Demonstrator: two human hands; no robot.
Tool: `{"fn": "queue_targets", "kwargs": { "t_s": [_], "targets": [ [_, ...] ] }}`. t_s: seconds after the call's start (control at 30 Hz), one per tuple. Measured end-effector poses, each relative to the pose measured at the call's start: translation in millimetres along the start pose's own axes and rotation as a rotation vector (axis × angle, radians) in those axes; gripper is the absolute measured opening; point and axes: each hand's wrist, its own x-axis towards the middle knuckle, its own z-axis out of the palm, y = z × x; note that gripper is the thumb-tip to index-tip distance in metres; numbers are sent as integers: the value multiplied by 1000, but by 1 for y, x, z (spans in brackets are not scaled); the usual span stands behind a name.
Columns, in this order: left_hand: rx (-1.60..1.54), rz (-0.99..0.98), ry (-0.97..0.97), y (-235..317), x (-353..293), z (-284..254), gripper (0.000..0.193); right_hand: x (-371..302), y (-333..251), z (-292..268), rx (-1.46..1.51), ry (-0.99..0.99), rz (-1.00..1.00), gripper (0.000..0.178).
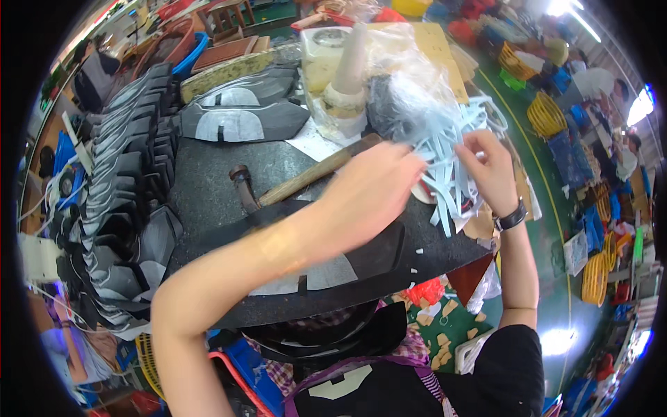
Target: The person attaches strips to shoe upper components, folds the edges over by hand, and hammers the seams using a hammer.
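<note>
My left hand [372,191] reaches across the dark worktable [215,167] to the near left side of a loose heap of light blue strips [445,174]. Motion blurs its fingers, so I cannot tell whether it holds anything. At the heap's right side my right hand [492,170], with a black wristband, has thumb and fingers pinched on a light blue strip. Beneath my left forearm lies a flat black piece with a grey patch [333,272], partly hidden. A hammer [306,174] rests behind that forearm, its head to the left.
Overlapping black-and-grey pieces [125,187] line the table's left side; more lie stacked [229,124] at the back. A white container [323,52], a pale upright post [349,69] and clear plastic bags [417,76] stand beyond the hammer. Tan scraps [441,340] litter the floor.
</note>
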Motion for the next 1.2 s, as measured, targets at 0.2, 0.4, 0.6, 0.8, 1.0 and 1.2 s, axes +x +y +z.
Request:
{"fn": "queue_targets", "kwargs": {
  "t_s": [0.2, 0.4, 0.6, 0.8, 1.0, 1.2],
  "targets": [
    [-189, -208, -157, -37, 62, 95, 22, -18, 24, 24, 153, 161, 99, 33],
    [-928, -426, 174, -44, 59, 20, 20, -31, 40, 29, -436, -64, -175, 38],
    [-1139, -131, 368, 17, 38, -105, 19, -8, 0, 4, -417, 169, -153, 25],
    [-1102, -427, 110, 33, -29, -91, 21, 47, -28, 12, -575, 10, -134, 19],
    [-1107, -531, 251, 27, -80, -118, 27, 33, -84, 5, 207, -357, -74, 30],
    [-1294, -732, -128, 55, -132, -52, 26, -2, -140, 69, 1092, -971, 335, 39]
  ]
}}
